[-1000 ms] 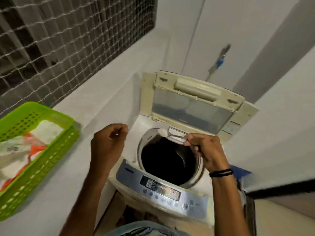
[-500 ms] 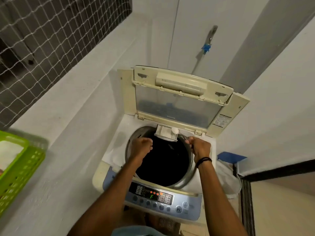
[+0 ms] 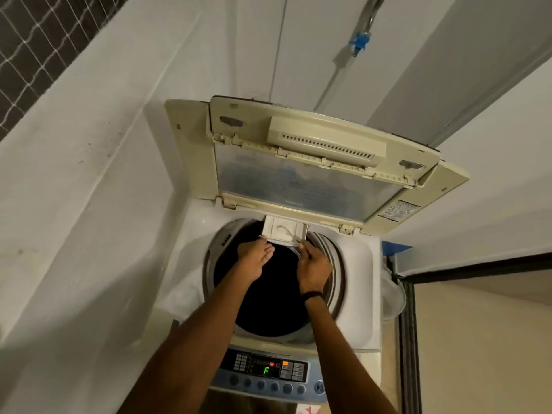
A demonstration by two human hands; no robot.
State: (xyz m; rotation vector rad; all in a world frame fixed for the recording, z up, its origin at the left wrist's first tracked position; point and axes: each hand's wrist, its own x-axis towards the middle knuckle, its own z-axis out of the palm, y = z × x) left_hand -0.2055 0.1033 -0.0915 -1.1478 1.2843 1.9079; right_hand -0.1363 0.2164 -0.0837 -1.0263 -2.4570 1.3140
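Observation:
A top-loading washing machine (image 3: 360,273) stands with its lid (image 3: 298,180) raised and its dark drum (image 3: 268,300) exposed. A small white detergent drawer (image 3: 285,231) juts out at the back rim of the drum opening. My left hand (image 3: 254,259) reaches over the drum, and its straight fingertips touch the drawer's front left corner. My right hand (image 3: 313,267), with a black band on the wrist, is curled at the drawer's front right corner and pinches a thin clear scoop, mostly hidden by the hand.
The control panel (image 3: 268,369) at the machine's front shows a green "F". A white ledge and wall (image 3: 89,174) run along the left under netting (image 3: 27,46). A tap with a blue fitting (image 3: 361,40) hangs on the back wall. A dark door frame (image 3: 409,324) borders the right.
The view swung right and the green basket left the frame. My left hand moved from the machine's left side to the drawer. My right hand brought the scoop to the drawer's right corner.

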